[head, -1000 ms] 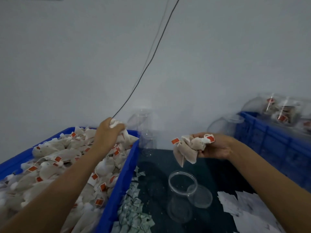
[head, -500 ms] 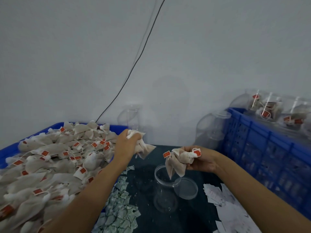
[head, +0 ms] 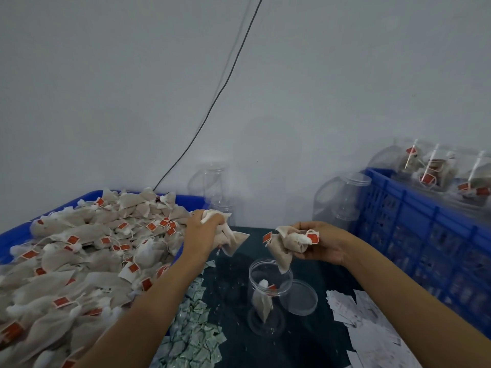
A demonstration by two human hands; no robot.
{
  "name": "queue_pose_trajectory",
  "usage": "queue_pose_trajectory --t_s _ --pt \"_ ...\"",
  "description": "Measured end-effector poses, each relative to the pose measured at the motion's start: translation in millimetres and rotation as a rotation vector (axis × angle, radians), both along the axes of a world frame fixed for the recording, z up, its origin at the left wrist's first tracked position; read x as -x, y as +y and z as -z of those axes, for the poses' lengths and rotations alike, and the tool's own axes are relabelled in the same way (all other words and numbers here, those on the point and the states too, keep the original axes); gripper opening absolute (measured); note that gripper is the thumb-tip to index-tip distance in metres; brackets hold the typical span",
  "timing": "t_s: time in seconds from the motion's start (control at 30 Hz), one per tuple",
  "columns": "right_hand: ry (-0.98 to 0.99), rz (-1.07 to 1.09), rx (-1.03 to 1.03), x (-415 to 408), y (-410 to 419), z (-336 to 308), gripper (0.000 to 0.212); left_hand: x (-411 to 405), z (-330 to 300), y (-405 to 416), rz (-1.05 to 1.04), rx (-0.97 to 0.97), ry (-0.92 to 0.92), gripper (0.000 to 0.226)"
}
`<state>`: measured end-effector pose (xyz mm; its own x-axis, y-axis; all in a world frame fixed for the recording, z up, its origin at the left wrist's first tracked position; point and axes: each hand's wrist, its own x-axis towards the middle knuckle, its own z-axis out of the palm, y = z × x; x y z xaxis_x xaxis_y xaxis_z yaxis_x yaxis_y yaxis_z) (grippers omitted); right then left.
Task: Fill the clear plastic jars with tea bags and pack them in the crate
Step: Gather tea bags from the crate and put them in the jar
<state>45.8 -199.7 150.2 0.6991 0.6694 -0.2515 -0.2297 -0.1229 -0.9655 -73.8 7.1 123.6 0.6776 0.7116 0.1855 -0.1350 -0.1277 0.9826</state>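
An open clear jar (head: 268,296) stands upright on the dark counter (head: 233,264), and it is taken here as the landmark. One tea bag (head: 261,304) is already seen inside it, with a red tag near the rim. The loose lid (head: 301,297) lies flat just right of the jar, touching or nearly touching it.

The tea bags are judged to be very light, soft and crushable, with thin strings and paper tags that could snag on the jar mouth. They are best gathered by the pouch body in a loose bunch, not by the tags. The jar is judged light and stiff, so it could be tipped by a careless push.

Directly above the jar mouth, a small bunch of tea bags (head: 288,244) is pinched in the right hand (head: 322,243), fingers curled, palm turned inward, one pouch hanging down towards the opening. Up and left of the jar, more bags (head: 225,232) are clutched in the left hand (head: 203,232), fingers closed round them, beside the heaped blue bin (head: 16,235). Filled jars (head: 435,168) rest in the blue crate (head: 414,224) to the jar's right.
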Motion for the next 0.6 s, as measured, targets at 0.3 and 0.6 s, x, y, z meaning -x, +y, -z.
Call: queue_pose_trajectory --t_s 0.3,0.6 --pt "-0.345 -0.039 0.282 1.6 10.6 8.6 0.007 -1.1 7.8 -0.9 0.016 0.025 0.044 0.023" --pt "-0.521 -0.007 0.172 8.1 15.3 5.3 0.006 4.1 6.9 15.8 0.068 0.247 0.016 0.023"
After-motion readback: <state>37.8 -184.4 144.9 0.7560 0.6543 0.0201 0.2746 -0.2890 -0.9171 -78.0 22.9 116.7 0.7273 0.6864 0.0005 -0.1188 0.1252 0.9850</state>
